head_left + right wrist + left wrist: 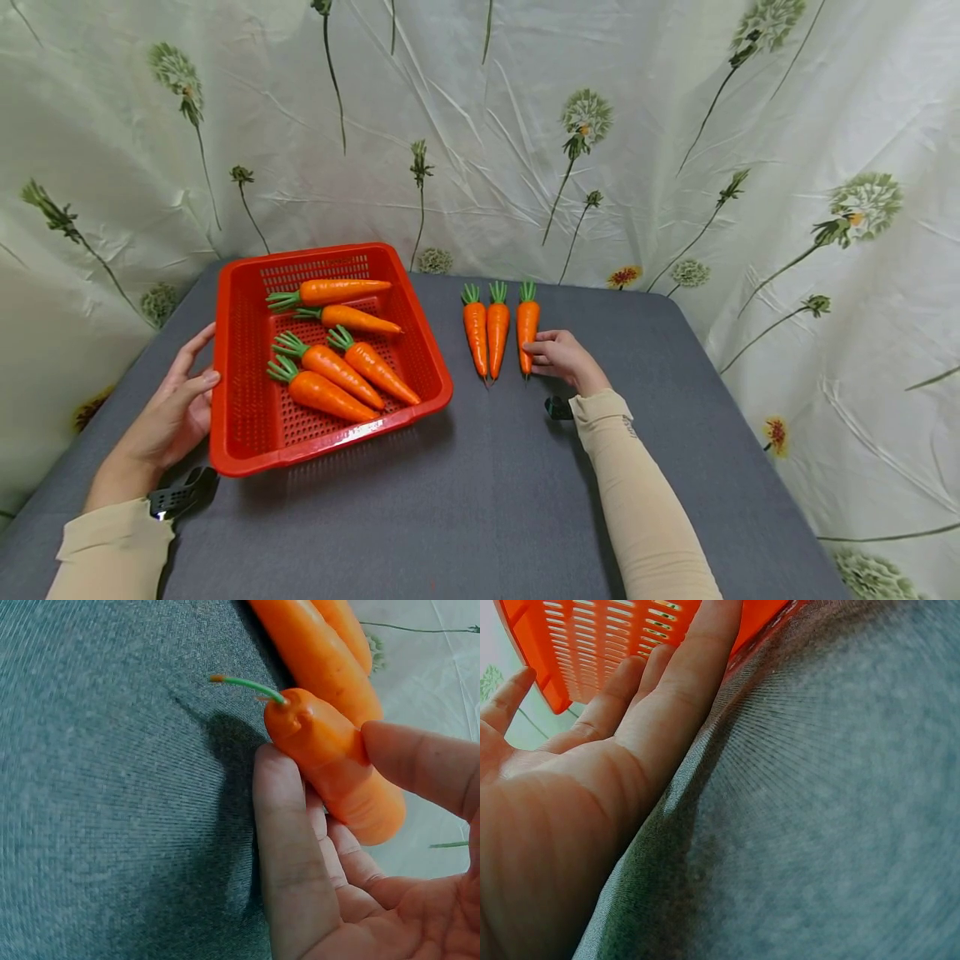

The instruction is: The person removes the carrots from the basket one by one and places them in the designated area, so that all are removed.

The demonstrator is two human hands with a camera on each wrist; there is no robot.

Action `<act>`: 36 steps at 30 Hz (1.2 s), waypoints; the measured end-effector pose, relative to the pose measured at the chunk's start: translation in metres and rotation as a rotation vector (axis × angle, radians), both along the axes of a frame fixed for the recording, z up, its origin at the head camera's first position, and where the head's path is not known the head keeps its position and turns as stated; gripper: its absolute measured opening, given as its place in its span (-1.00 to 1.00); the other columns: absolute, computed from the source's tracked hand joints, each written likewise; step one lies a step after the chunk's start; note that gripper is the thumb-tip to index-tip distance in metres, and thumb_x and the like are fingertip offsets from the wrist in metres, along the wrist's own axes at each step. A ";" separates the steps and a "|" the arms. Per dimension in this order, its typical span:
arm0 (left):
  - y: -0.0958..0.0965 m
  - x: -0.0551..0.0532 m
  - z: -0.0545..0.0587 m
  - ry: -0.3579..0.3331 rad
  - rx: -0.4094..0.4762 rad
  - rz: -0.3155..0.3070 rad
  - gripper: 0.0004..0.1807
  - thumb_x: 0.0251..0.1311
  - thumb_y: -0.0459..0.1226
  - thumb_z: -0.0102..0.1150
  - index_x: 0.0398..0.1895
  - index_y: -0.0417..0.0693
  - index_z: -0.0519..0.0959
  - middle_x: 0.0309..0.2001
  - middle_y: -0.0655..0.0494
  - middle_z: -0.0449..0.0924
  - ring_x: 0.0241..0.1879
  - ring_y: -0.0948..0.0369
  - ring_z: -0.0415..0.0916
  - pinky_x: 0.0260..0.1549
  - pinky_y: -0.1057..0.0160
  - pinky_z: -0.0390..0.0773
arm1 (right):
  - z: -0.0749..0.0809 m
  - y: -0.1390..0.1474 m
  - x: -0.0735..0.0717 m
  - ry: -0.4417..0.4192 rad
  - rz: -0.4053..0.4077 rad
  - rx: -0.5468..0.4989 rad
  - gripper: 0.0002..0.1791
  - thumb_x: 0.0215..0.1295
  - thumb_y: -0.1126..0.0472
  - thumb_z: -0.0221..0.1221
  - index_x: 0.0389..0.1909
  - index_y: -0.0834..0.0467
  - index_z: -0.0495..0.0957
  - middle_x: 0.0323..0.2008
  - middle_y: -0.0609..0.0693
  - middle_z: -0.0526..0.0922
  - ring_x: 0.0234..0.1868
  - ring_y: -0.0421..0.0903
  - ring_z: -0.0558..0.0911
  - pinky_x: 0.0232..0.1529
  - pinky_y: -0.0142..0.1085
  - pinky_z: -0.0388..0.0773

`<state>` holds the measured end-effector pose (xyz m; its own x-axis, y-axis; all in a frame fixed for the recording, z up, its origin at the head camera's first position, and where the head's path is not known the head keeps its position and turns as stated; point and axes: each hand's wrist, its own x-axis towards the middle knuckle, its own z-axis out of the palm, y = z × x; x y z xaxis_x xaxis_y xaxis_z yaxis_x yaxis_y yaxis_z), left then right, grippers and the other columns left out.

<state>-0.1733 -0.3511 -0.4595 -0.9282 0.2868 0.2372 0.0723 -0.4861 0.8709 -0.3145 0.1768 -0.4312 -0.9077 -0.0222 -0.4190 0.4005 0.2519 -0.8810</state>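
Red plastic basket: head view first, and we have it on the left side of the grey table, five carrots lying inside; whether its base rests flat, we can't tell.
Left hand: at the basket's left side, fingers loosely extended, thumb at the rim.
Right-end carrot: right of the basket, leafy top pointing away from us, two more carrots just beside it.
Right hand: narrow, and we see it holding that right-end carrot towards the pointed end.
Slotted wall: over to the left wrist view, where the long fingers stretch against the outside; we spot no curl round the rim.
Orange skin: right wrist view now, thumb on one side, fingers on the other, a neat pinch; the thin tail pokes out free.
Likely handling: smooth, glossy and, we'd judge, light and stiff, so a gentle squeeze should do, though that shine could slip.
Best hold: we'd favour the thicker middle for balance, clear of the tail and leaves, which look easiest to bend.
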 end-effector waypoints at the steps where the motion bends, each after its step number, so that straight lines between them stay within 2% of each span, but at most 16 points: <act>1: 0.000 0.000 0.000 0.000 0.001 -0.001 -0.27 0.51 -0.47 -0.42 0.62 0.28 -0.18 0.14 0.08 0.56 -0.03 0.17 0.69 -0.15 0.14 0.73 | 0.002 0.003 0.001 -0.019 0.032 0.020 -0.54 0.42 0.27 0.17 0.24 0.31 0.30 -0.17 0.05 0.57 -0.36 -0.23 0.64 -0.26 -0.37 0.69; 3: 0.000 0.000 0.000 0.000 0.001 -0.003 -0.27 0.51 -0.47 -0.42 0.62 0.28 -0.18 0.15 0.08 0.56 -0.03 0.17 0.69 -0.15 0.14 0.73 | 0.004 0.006 0.002 -0.047 0.078 0.049 -0.40 0.43 0.22 0.17 0.38 0.30 0.21 -0.05 0.06 0.54 -0.28 -0.23 0.64 -0.13 -0.34 0.69; 5: 0.000 0.000 0.000 -0.004 0.000 -0.001 -0.27 0.51 -0.47 -0.41 0.62 0.28 -0.18 0.15 0.08 0.56 -0.03 0.16 0.69 -0.15 0.13 0.73 | 0.006 0.007 0.003 -0.046 0.103 0.045 -0.36 0.43 0.20 0.17 0.41 0.33 0.18 0.02 0.10 0.53 -0.23 -0.21 0.65 -0.05 -0.31 0.68; 11: 0.000 0.000 0.000 -0.001 0.004 -0.004 -0.27 0.51 -0.47 -0.41 0.62 0.28 -0.18 0.14 0.08 0.56 -0.04 0.17 0.69 -0.16 0.14 0.73 | 0.006 0.003 0.001 -0.051 0.109 0.070 -0.37 0.43 0.21 0.16 0.41 0.35 0.21 0.06 0.11 0.52 -0.18 -0.19 0.63 -0.05 -0.31 0.68; 15: 0.001 0.000 0.000 0.001 0.012 -0.007 -0.27 0.51 -0.48 -0.42 0.62 0.28 -0.18 0.14 0.08 0.56 -0.04 0.17 0.69 -0.16 0.14 0.73 | 0.008 0.001 0.001 -0.062 0.110 0.086 -0.40 0.43 0.21 0.17 0.38 0.34 0.26 -0.01 0.06 0.54 -0.22 -0.22 0.62 -0.09 -0.33 0.67; 28: -0.001 0.001 -0.001 -0.008 -0.034 0.014 -0.28 0.52 -0.44 -0.40 0.62 0.31 -0.17 0.17 0.13 0.55 -0.03 0.19 0.68 -0.14 0.15 0.73 | 0.007 0.003 0.001 -0.077 0.158 0.117 -0.37 0.44 0.17 0.18 0.41 0.32 0.22 0.22 0.18 0.44 -0.06 -0.12 0.60 0.12 -0.21 0.63; 36: -0.002 0.000 -0.001 -0.024 -0.007 0.007 -0.29 0.52 -0.44 -0.40 0.61 0.33 -0.15 0.15 0.13 0.59 -0.03 0.18 0.69 -0.15 0.14 0.73 | 0.006 0.003 -0.001 -0.070 0.160 0.141 -0.45 0.41 0.16 0.21 0.30 0.30 0.30 0.07 0.10 0.49 -0.07 -0.12 0.60 0.22 -0.13 0.57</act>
